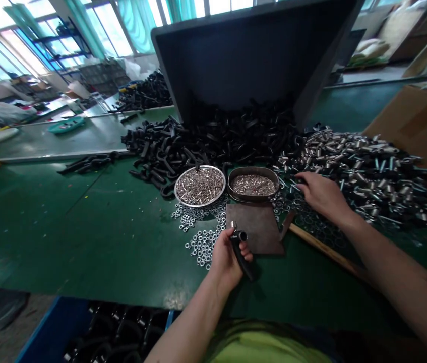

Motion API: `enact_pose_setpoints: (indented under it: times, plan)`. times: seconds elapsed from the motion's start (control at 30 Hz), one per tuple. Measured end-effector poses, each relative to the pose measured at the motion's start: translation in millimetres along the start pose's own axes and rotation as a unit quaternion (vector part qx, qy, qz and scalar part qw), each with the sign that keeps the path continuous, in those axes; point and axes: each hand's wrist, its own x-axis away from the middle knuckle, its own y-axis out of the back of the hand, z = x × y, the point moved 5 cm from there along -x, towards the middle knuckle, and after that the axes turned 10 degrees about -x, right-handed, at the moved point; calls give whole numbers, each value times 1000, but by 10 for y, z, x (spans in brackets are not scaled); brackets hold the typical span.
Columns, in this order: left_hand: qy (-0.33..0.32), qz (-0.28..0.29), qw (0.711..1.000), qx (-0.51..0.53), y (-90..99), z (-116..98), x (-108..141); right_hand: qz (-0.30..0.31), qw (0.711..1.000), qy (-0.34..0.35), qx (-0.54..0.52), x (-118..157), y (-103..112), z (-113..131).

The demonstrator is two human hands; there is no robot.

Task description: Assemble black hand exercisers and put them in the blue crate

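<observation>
A black handle with a silver metal piece at its top (244,256) is held in my left hand (227,254), the fingers wrapped round it, near the front edge of a dark metal plate (256,227). My right hand (321,194) is at the left side of the heap of silver and black parts (372,166). Its thumb and fingertips are pinched together on something dark, too small to make out. Between the hands and the black parts are a round dish of small metal pins (200,186) and an oval tin of small pieces (254,185).
A hammer (326,249) lies right of the plate. Loose nuts (202,247) are spread left of it. Black parts (213,136) spill from a large tilted bin (243,60). A cardboard box (417,126) stands at right; a blue crate (43,330) is below the table edge.
</observation>
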Motion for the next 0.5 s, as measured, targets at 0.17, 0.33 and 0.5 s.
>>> enact_pose_setpoints:
  times: [0.17,0.33,0.5]
  plan:
    - [-28,16,999,18,-36,10,-21,74,949,7,-306,627,33,708]
    - [-40,12,999,17,-120,50,10,78,956,111,-261,1014,-207,1241]
    - [-77,-50,996,3,-43,40,28,62,985,109,-117,1011,-379,1301]
